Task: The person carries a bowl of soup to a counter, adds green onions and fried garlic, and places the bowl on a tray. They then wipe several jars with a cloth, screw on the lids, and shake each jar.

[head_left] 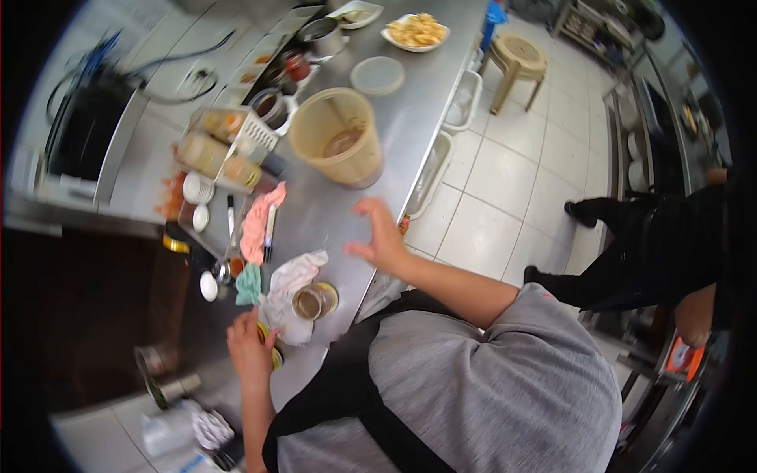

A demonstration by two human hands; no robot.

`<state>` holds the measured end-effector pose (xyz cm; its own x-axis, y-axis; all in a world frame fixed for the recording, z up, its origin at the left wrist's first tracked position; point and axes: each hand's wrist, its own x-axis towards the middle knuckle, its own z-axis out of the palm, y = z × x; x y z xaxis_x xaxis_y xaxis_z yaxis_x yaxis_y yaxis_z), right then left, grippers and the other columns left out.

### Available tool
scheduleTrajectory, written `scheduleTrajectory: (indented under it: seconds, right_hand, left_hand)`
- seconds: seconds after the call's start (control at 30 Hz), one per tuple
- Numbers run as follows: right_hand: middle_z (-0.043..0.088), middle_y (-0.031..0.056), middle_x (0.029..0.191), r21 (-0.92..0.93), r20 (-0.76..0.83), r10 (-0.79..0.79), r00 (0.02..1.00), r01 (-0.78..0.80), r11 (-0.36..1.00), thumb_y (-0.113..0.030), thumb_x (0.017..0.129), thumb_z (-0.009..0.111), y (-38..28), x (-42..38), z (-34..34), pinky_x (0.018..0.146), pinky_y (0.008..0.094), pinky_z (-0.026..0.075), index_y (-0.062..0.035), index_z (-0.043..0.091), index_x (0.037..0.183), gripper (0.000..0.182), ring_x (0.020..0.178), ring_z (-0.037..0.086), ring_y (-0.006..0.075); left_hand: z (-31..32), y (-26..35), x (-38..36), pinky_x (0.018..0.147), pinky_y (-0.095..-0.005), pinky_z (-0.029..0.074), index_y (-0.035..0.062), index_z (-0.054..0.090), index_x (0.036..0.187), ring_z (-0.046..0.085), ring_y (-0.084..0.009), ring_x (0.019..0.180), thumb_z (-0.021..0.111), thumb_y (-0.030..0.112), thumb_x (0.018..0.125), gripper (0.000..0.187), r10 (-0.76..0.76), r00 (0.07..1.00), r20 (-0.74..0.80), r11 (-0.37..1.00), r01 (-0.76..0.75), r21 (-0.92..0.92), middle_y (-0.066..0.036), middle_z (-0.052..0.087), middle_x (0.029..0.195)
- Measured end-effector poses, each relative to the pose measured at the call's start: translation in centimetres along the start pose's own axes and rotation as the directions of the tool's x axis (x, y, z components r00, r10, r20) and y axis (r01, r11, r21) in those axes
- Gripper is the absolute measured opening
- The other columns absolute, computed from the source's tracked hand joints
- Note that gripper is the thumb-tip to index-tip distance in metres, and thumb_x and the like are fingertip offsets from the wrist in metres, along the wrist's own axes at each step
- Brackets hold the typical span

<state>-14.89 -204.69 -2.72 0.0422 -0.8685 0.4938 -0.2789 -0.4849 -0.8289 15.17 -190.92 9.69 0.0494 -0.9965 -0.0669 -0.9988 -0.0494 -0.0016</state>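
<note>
1. Clock directions run from the open glass jar (pixel 315 302), 12 being the top of the view. The jar is clear, round-mouthed and yellow-rimmed, standing against a crumpled white cloth (pixel 289 285).
2. At 8, the left hand (pixel 251 347) lies against a round yellow-and-green item (pixel 276 359), mostly hidden; whether it is grasped, I cannot tell.
3. At 1, the right hand (pixel 377 236) is released, fingers spread and holding nothing, above the smooth metal counter (pixel 319 213).
4. At 12, a cloudy plastic tub (pixel 337 138) has brown residue inside; beyond it lies a flat translucent lid (pixel 377 76).
5. At 11 are a wrinkled pink cloth (pixel 256 225), slim markers (pixel 270 230) and squeeze bottles (pixel 203 154) beside a perforated white basket (pixel 256 130).
6. At 10, a small green cloth (pixel 248 284) is bunched.
7. At 1, a white bowl (pixel 416 46) holds pale yellow pieces.
8. Lettering is too blurred to read.
</note>
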Motion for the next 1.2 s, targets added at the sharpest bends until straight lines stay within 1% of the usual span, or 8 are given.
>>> scheduleTrajectory:
  seconds: [0.1,0.2,0.57,0.77,0.93,1.03,1.1,1.2]
  right_hand:
    - [0.046,0.0221,0.129,0.112,-0.307,0.234,0.923,-0.209,0.972,-0.041,0.089,0.067,3.6,4.7,-1.9,0.102,0.0443,0.038,-0.0010,0.040,0.135,0.067,0.116,0.047,0.0405]
    - [0.043,0.0217,0.132,0.019,-0.258,0.179,0.949,-0.180,0.984,-0.036,0.098,0.056,6.8,6.9,-1.7,0.103,0.0433,0.037,0.0008,0.035,0.138,0.058,0.120,0.045,0.0370]
    - [0.039,0.0247,0.137,0.188,0.004,0.175,0.985,-0.172,0.967,-0.029,0.092,0.066,5.9,7.4,0.6,0.109,0.0474,0.034,0.0014,0.032,0.139,0.066,0.127,0.040,0.0438]
    - [0.038,0.0264,0.141,0.148,0.219,0.073,0.973,-0.107,0.983,-0.015,0.087,0.069,5.2,7.6,3.1,0.114,0.0459,0.030,0.0024,0.029,0.143,0.070,0.134,0.035,0.0450]
    - [0.048,0.0232,0.135,0.174,0.313,0.353,0.882,-0.419,0.891,-0.011,0.086,0.069,2.9,6.1,3.7,0.098,0.0425,0.042,0.0012,0.043,0.137,0.058,0.120,0.051,0.0344]
    - [0.056,0.0146,0.126,0.068,0.421,0.080,0.903,-0.119,0.991,-0.013,0.085,0.071,1.5,5.0,4.9,0.089,0.0400,0.044,-0.0040,0.054,0.130,0.048,0.107,0.056,0.0287]
    - [0.061,0.0064,0.117,0.109,0.698,-0.289,0.655,0.301,0.947,-0.017,0.083,0.073,0.3,5.0,6.7,0.089,0.0411,0.044,-0.0108,0.061,0.125,0.044,0.102,0.056,0.0280]
    - [0.062,0.0008,0.112,0.059,0.765,-0.350,0.541,0.482,0.874,-0.020,0.079,0.074,-1.2,4.4,9.2,0.085,0.0399,0.042,-0.0212,0.067,0.119,0.040,0.099,0.056,0.0247]
  left_hand:
    - [2.8,0.2,2.8,0.081,-0.0404,0.050,0.0053,0.063,0.123,0.064,-0.0322,0.095,0.079,0.028,0.078,0.053,0.103,0.995,-0.005,0.995,-0.103,-0.017,-0.016,0.067,0.104]
    - [5.0,0.1,4.7,0.063,-0.0415,0.052,0.0022,0.063,0.118,0.069,-0.0323,0.069,0.070,0.037,0.089,0.046,-0.213,0.954,0.213,0.957,0.248,-0.153,-0.017,0.069,0.073]
    - [8.5,1.6,5.0,0.067,-0.0469,0.049,0.0037,0.054,0.107,0.066,-0.0408,0.081,0.068,0.022,0.088,0.029,-0.159,0.979,0.126,0.984,0.167,-0.057,-0.022,0.067,0.084]
    - [9.7,1.4,4.8,0.074,-0.0508,0.049,0.0054,0.059,0.110,0.063,-0.0444,0.088,0.066,0.010,0.085,0.026,-0.260,0.960,0.100,0.916,0.279,-0.290,-0.024,0.066,0.093]
    - [9.4,1.8,3.5,0.077,-0.0472,0.050,0.0069,0.059,0.111,0.063,-0.0421,0.091,0.062,0.003,0.084,0.027,-0.266,0.964,-0.018,0.900,0.242,-0.361,-0.023,0.065,0.098]
    - [8.8,2.2,2.1,0.083,-0.0444,0.051,0.0078,0.061,0.119,0.064,-0.0389,0.093,0.055,-0.005,0.086,0.037,-0.279,0.957,-0.078,0.812,0.192,-0.551,-0.021,0.066,0.101]
    - [7.7,2.9,0.7,0.085,-0.0439,0.050,0.0089,0.060,0.123,0.063,-0.0380,0.097,0.054,-0.007,0.085,0.042,-0.290,0.956,-0.042,0.769,0.206,-0.605,-0.020,0.066,0.106]
    - [6.9,2.8,-0.9,0.089,-0.0427,0.049,0.0111,0.059,0.128,0.061,-0.0360,0.104,0.054,-0.009,0.083,0.050,-0.251,0.957,-0.149,0.789,0.112,-0.604,-0.019,0.064,0.114]
